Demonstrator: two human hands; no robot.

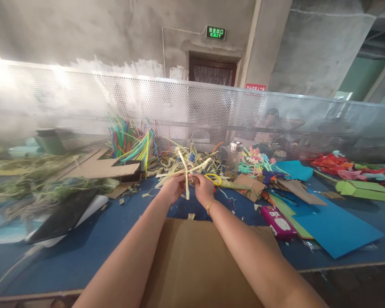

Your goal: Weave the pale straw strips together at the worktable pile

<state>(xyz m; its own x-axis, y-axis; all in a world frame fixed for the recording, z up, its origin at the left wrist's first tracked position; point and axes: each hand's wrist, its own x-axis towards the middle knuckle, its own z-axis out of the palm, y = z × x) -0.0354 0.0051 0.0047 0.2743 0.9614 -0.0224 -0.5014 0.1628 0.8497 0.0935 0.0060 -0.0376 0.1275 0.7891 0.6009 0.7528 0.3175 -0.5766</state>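
Observation:
My left hand and my right hand meet over the blue table, both pinched on a bundle of pale straw strips that fan out upward, sideways and down. A gold bracelet sits on my right wrist. Behind my hands lies a heap of the same pale strips. Yellow-handled scissors rest just right of my right hand. A brown cardboard sheet lies under my forearms.
Coloured straws stand at back left beside a cardboard box. A clear bottle, blue paper sheets, a pink box, a green paper box and red and pink paper scraps fill the right. A perforated metal screen closes the back.

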